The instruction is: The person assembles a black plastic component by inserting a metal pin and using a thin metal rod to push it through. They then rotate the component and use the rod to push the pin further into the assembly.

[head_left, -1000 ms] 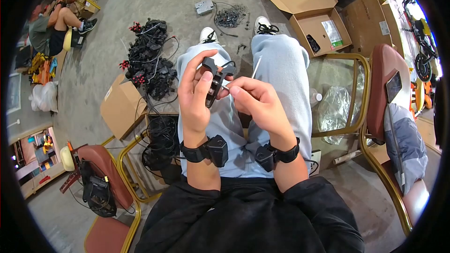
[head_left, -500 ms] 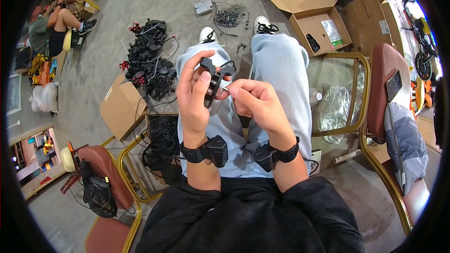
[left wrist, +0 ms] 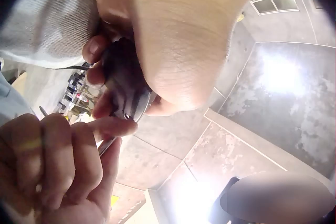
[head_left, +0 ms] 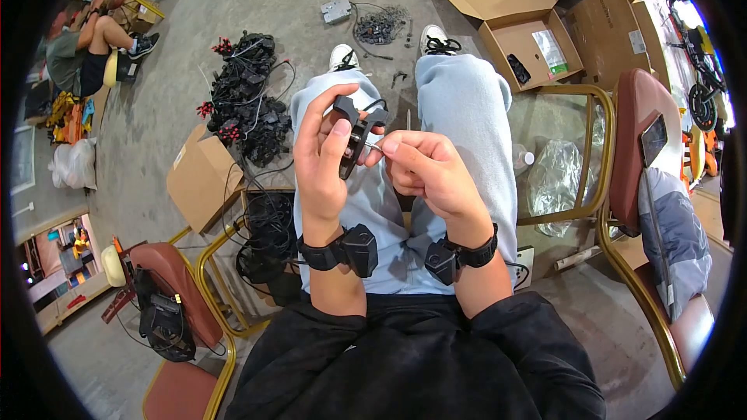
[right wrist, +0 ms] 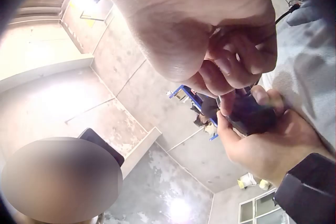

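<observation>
In the head view my left hand (head_left: 320, 171) holds up a black plastic part (head_left: 361, 131) with two prongs and a short black cable, the thumb pressed on its near side. My right hand (head_left: 430, 175) pinches a thin metal L-shaped hex key (head_left: 408, 119) between thumb and index finger. One end of the key meets the part's right side; the other sticks up behind the knuckles. From the left wrist, the part (left wrist: 126, 79) shows as a dark rounded body with a right fingertip against its lower edge. The right wrist view has the fingers hiding most of the key.
A heap of black devices and cables (head_left: 253, 101) lies on the floor at left, near an open cardboard box (head_left: 204, 175). Ahead are a metal box (head_left: 337, 10) and a pile of small black pieces (head_left: 381, 27). Chairs (head_left: 634, 155) stand at both sides. Another person sits far left.
The hex key's raised end has swung leftward and looks shorter as the right hand turned it. The left hand and the black part have stayed nearly in place.
</observation>
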Demonstrator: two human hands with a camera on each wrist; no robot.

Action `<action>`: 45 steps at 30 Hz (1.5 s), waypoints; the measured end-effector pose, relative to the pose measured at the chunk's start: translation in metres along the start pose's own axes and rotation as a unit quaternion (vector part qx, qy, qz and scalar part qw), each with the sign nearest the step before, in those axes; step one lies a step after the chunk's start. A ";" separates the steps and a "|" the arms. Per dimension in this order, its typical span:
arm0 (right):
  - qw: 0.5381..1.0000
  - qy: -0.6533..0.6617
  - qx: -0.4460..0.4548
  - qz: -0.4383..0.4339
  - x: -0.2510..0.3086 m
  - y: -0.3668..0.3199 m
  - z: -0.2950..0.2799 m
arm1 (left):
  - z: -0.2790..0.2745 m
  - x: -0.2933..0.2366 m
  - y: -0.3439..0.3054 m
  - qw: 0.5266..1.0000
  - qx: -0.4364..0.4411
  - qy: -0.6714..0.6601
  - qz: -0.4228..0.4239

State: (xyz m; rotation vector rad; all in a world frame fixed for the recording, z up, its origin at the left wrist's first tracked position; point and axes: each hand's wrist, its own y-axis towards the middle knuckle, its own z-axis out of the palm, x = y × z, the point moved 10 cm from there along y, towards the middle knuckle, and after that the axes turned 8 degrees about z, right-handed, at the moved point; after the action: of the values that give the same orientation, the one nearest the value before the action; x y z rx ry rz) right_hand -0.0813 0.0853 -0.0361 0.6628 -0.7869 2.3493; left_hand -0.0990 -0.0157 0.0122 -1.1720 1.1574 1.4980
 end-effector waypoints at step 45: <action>0.996 -0.080 -0.025 -0.043 0.010 -0.003 0.004 | -0.003 0.001 0.000 1.000 -0.015 0.003 -0.005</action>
State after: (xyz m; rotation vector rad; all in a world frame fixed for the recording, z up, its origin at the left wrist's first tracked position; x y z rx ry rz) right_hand -0.0853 0.0883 -0.0260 0.8553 -0.8663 2.2121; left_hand -0.0982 -0.0186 0.0111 -1.2013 1.1345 1.5099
